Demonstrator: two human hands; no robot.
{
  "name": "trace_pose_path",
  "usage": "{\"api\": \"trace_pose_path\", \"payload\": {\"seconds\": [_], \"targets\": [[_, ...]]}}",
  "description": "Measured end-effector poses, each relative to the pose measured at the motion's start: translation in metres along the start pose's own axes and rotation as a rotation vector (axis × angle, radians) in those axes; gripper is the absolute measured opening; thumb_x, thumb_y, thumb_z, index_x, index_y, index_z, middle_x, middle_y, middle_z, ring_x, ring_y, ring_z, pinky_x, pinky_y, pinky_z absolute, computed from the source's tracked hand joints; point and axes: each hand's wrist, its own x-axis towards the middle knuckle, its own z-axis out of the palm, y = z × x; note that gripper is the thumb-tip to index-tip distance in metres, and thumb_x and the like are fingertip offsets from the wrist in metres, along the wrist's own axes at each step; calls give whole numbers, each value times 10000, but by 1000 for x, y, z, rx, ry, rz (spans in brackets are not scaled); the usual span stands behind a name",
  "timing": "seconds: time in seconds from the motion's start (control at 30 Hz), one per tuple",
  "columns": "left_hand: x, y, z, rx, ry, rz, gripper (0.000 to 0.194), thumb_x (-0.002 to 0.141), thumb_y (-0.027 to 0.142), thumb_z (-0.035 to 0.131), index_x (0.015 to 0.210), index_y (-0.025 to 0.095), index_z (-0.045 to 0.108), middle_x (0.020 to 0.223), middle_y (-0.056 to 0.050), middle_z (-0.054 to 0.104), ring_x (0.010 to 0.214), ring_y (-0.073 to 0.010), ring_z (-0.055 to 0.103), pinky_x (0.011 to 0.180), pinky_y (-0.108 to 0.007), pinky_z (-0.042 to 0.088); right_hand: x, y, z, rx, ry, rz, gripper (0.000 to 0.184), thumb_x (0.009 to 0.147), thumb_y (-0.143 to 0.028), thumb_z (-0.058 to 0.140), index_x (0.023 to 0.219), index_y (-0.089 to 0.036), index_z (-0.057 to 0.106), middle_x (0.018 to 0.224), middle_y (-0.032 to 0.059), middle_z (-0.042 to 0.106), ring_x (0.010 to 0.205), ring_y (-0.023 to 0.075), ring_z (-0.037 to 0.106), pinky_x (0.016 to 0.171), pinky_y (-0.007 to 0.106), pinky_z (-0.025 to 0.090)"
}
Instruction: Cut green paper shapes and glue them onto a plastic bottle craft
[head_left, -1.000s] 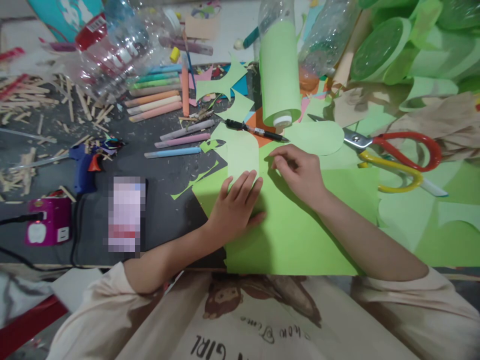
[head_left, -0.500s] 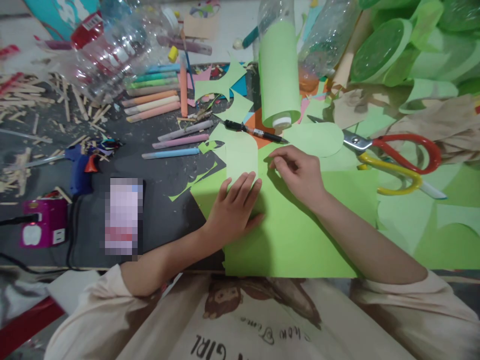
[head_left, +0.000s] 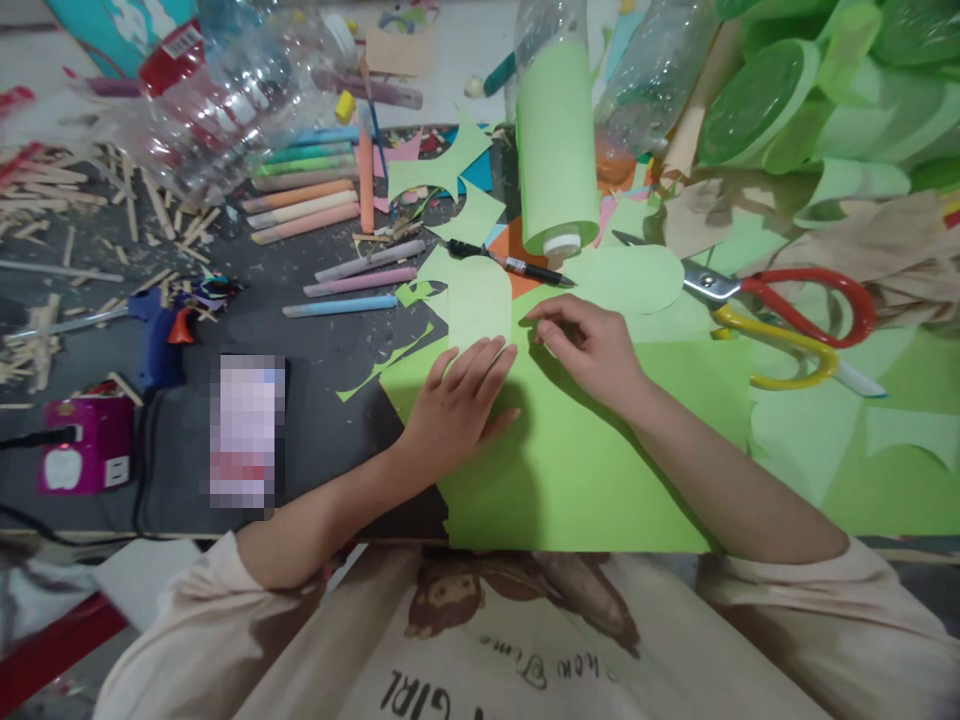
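Hands [head_left: 457,405] flank open green paper [head_left: 600,470] running to its near edge.

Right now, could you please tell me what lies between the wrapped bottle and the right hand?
The black pen lies there, over coloured paper, in the head view.

The single view looks from a camera worn on the person's head, facing forward and steeply down; the printed shirt [head_left: 337,640] spreads along the near edge, and the left hand [head_left: 456,405] and right hand [head_left: 589,350] sit close below, around the middle of the frame. The worktop [head_left: 322,360] crosses the view from left to right; at the far side, the green-wrapped bottle [head_left: 559,150] runs out of the frame.
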Motion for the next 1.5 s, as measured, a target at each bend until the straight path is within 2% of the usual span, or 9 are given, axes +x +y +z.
{"api": "trace_pose_path", "payload": {"seconds": [0.3, 0.53, 0.67, 0.83, 1.07, 1.13, 1.3, 1.43, 1.5], "targets": [[9, -14, -5, -104, -65, -169, 490, 993, 283, 329, 1412, 57, 447, 1427, -227, 529, 1363, -323, 458, 1114, -493, 344, 1, 0, 3, -170, -33, -184, 187, 803, -169, 465, 676, -224, 589, 714, 42, 649, 733, 213, 572, 684, 355, 430], [12, -17, -9, -154, -61, -230, 462, 980, 296, 359, 1362, 78, 500, 1377, -214, 543, 1331, -334, 448, 1092, -506, 359, 2, 2, 1, -124, -63, -163, 206, 757, -125, 423, 600, -231, 502, 662, 32, 610, 671, 197, 526, 656, 348, 399], [12, -16, -16, -152, -39, -228, 324, 989, 336, 396, 1079, 157, 650, 1254, -171, 618, 1223, -314, 498, 1009, -478, 397, 3, 3, 0, -20, -81, -190, 211, 748, -130, 418, 580, -228, 500, 605, 18, 601, 641, 188, 528, 661, 343, 415], [12, -16, -19, -264, 21, -234, 381, 1019, 324, 325, 800, 202, 612, 992, -94, 693, 1024, -251, 554, 863, -404, 408, 4, 1, -5, 45, -162, -138, 203, 755, -152, 433, 616, -212, 569, 628, 14, 643, 614, 169, 574, 632, 314, 440], [16, -22, -22, -609, 102, -281, 292, 993, 317, 345, 770, 209, 499, 800, -44, 631, 803, -174, 553, 793, -322, 427, 15, 1, -73, -14, -506, 1, 233, 871, -425, 593, 901, -236, 726, 841, 35, 758, 716, 203, 681, 609, 318, 498], [17, -23, -25, -756, 129, -351, 257, 969, 317, 386, 754, 210, 478, 738, -13, 572, 719, -148, 515, 716, -285, 425, 18, 3, -95, -79, -565, -53, 329, 869, -558, 588, 826, -258, 718, 758, 21, 740, 572, 165, 637, 509, 300, 462], [19, -22, -33, -1102, -33, -364, 230, 887, 324, 472, 696, 195, 480, 658, 19, 493, 615, -113, 438, 594, -245, 374, 20, -4, -128, -253, -484, -238, 395, 885, -658, 503, 877, -305, 679, 747, 28, 713, 552, 145, 628, 436, 298, 418], [19, -17, -40, -1195, -261, -252, 147, 826, 281, 522, 724, 175, 510, 673, 21, 497, 632, -105, 440, 598, -238, 368, 28, -23, -133, -344, -528, -349, 348, 928, -583, 467, 833, -323, 676, 735, 18, 687, 643, 191, 657, 750, 487, 551], [19, -15, -40, -1191, -344, -246, 163, 837, 300, 525, 739, 172, 511, 660, 31, 479, 606, -96, 411, 574, -236, 348, 33, -34, -127, -332, -570, -423, 312, 951, -502, 446, 825, -319, 665, 751, -2, 693, 651, 184, 654, 1029, 600, 447]]}}
